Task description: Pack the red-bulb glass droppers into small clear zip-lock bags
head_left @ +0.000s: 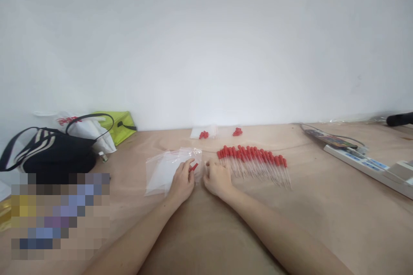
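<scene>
on table (193,236): l hand (183,181) by bags (158,174), r hand (217,178) at droppers' (254,154) left end
l fingers half-curled at red pc (194,166), r's curled; can't tell holds

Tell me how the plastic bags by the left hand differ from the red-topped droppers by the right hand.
The plastic bags are flat and broad; the droppers are slim, with red tops and translucent stems. The bags overlap in a loose pile; the droppers lie side by side in a slanting row. Both lie on the tabletop.

Red-topped clear droppers (256,159) lie side by side, right of overlapping bags (158,175).
</scene>
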Motion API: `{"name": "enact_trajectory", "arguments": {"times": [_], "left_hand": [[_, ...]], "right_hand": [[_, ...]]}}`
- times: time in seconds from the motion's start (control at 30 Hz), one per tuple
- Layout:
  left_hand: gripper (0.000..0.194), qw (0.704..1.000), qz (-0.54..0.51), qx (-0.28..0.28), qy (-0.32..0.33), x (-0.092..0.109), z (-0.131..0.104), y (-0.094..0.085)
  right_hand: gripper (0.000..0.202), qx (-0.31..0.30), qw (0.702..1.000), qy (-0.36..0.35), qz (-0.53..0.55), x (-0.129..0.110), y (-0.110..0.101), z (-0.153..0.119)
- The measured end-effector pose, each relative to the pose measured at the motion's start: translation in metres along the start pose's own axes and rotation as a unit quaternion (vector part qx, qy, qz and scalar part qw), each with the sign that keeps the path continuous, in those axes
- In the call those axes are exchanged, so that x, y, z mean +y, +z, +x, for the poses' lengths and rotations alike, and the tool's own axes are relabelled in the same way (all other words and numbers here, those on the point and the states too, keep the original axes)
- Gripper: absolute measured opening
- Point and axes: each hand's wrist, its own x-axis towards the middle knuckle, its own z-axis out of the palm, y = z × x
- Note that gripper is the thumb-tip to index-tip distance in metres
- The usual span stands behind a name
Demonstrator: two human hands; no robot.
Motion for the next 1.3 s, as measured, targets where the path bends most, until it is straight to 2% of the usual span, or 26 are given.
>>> {"name": "enact_trajectory", "arguments": {"times": [0.17,0.37,0.47,0.57,0.7,0.9,1.3], "left_hand": [[0.03,1.0,-0.014,0.025,0.006,-0.001,-0.001,-0.002],[0.017,0.998,-0.05,0.023,0.036,0.012,-0.004,-0.008],[0.009,0.995,-0.088,-0.002,0.046,0.025,-0.008,-0.008],[0.009,0.991,-0.109,-0.063,0.051,0.034,-0.013,-0.007],[0.01,0.988,-0.105,-0.104,0.052,0.037,-0.015,-0.006],[0.01,0.987,-0.107,-0.108,0.056,0.036,-0.016,-0.007],[0.009,0.983,-0.131,-0.097,0.079,0.036,-0.017,-0.007]], "right_hand": [[0.026,0.015,0.998,-0.001,-0.062,0.012,-0.003,-0.007],[0.025,0.095,0.99,-0.067,-0.077,0.049,-0.006,-0.029],[0.021,0.13,0.986,-0.097,-0.039,0.07,-0.01,-0.041],[0.019,0.144,0.982,-0.121,0.012,0.082,-0.015,-0.049],[0.018,0.137,0.975,-0.156,0.08,0.081,-0.02,-0.053],[0.016,0.108,0.974,-0.186,0.076,0.072,-0.021,-0.054],[0.014,0.063,0.969,-0.22,0.094,0.075,-0.022,-0.055]]}}
